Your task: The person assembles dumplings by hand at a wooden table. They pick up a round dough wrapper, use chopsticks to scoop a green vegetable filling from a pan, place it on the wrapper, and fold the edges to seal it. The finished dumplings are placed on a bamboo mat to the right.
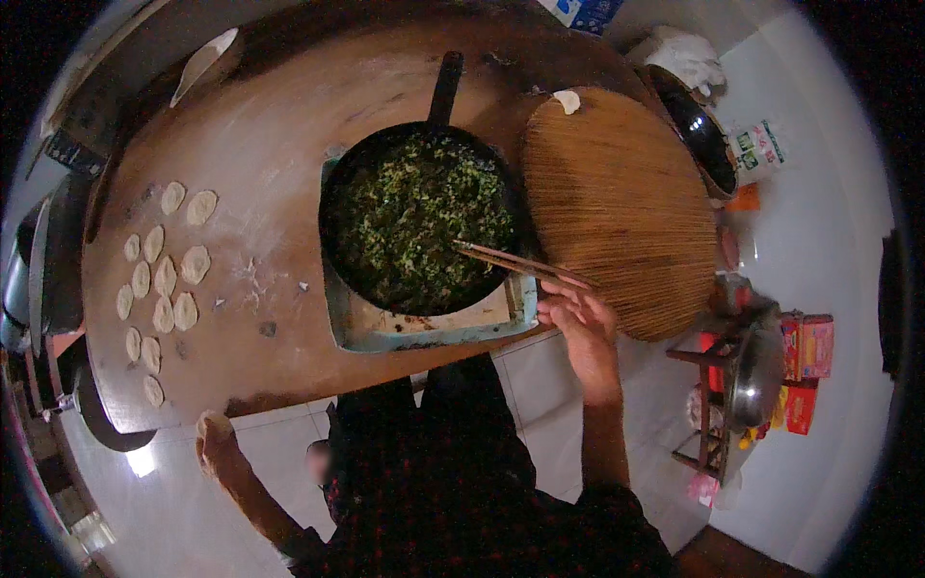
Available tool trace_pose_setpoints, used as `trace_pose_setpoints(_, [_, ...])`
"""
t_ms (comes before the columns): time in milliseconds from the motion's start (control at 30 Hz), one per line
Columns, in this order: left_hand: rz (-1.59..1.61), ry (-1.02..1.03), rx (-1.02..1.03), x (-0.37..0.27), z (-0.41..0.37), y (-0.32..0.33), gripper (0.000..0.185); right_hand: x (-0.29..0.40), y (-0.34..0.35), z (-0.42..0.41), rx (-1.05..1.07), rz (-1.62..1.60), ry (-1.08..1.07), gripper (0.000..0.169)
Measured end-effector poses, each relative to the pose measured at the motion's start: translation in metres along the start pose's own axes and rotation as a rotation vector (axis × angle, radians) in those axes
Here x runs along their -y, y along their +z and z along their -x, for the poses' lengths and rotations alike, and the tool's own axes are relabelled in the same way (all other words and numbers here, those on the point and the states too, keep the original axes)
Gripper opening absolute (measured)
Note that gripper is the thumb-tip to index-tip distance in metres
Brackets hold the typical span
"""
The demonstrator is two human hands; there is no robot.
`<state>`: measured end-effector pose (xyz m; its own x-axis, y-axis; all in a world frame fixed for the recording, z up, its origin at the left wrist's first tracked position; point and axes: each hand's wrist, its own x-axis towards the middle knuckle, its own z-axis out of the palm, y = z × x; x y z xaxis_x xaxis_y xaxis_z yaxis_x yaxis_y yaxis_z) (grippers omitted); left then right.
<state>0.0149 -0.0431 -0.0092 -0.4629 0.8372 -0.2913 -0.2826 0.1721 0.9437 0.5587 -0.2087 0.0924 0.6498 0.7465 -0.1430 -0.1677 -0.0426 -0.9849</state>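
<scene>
My right hand holds a pair of wooden chopsticks, their tips in chopped green filling. The filling lies in a black frying pan, whose handle points away from me. Under the pan is a pale blue-green shallow box. Off the table's front left edge, my left hand pinches a pale piece, apparently a dough wrapper. Several flat dough wrappers lie on the table's left side. One dumpling rests at the far edge of a round stalk tray, right of the pan.
Flour marks the wooden table. A dark pot stands past the tray, near a white bag. At right, a wooden stool is beside a metal wok and red boxes. Another person is partly visible beside me.
</scene>
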Motion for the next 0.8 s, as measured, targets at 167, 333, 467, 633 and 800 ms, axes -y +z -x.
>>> trace_pose_setpoints(167, [0.051,0.003,0.393,-0.02,0.049,0.054,0.026,0.006,0.048,-0.022,-0.255,-0.186,-0.15,0.033])
trace_pose_setpoints(333, [0.213,-0.164,0.441,-0.02,0.112,0.108,0.023,0.011,0.084,-0.039,-0.144,-0.05,-0.254,0.022])
trace_pose_setpoints(467, [0.069,-0.363,0.566,-0.018,0.148,0.15,0.02,0.037,0.084,-0.031,-0.115,0.239,-0.286,0.022])
trace_pose_setpoints(633, [-0.027,-0.437,0.597,-0.014,0.17,0.169,0.022,0.058,0.074,-0.011,-0.191,0.211,-0.232,0.031])
trace_pose_setpoints(800, [-0.144,-0.408,0.592,-0.014,0.173,0.175,0.018,0.034,0.068,-0.005,-0.153,0.021,-0.143,0.03])
